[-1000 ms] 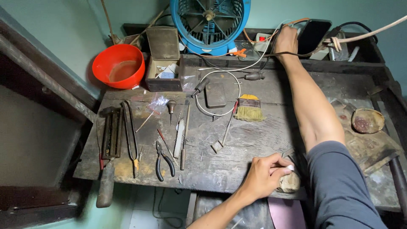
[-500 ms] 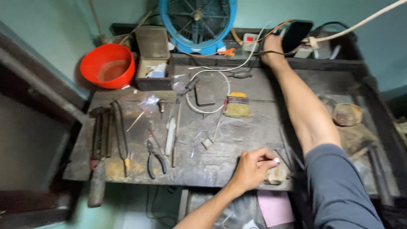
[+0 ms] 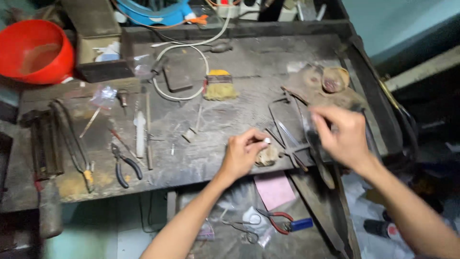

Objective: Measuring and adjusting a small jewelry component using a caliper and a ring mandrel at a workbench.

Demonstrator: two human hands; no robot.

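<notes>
Head view, the only one. Left hand [image 3: 244, 154] sits at the front edge of the worn dark wooden workbench [image 3: 201, 163], fingers curled narrow, pinching a small white piece [image 3: 267, 140] between thumb and forefinger. Just beside it, touching the knuckles, lies a rounded tan lump [image 3: 268, 155] at the bench edge; probably a rest kept close so small work is steadied over it.

Right hand [image 3: 341, 136] hangs over the right part of the bench, fingers bent around something dark; motion blur hides it, so I cannot tell what it grips or how firmly. Thin metal rods and tweezers [image 3: 287, 136] lie between the two hands, within reach.

Tools lie in a rough row at left: black-handled pliers [image 3: 125, 165], long dark tongs [image 3: 72, 141]. A yellow-bristled brush [image 3: 219, 86] lies mid-bench beside a white cable loop [image 3: 201, 62].

Cut off: red plastic bowl [image 3: 33, 50] at the left edge, blue fan base [image 3: 153, 12] at top. The drawer below, with a pink paper [image 3: 274, 189], is dim.
</notes>
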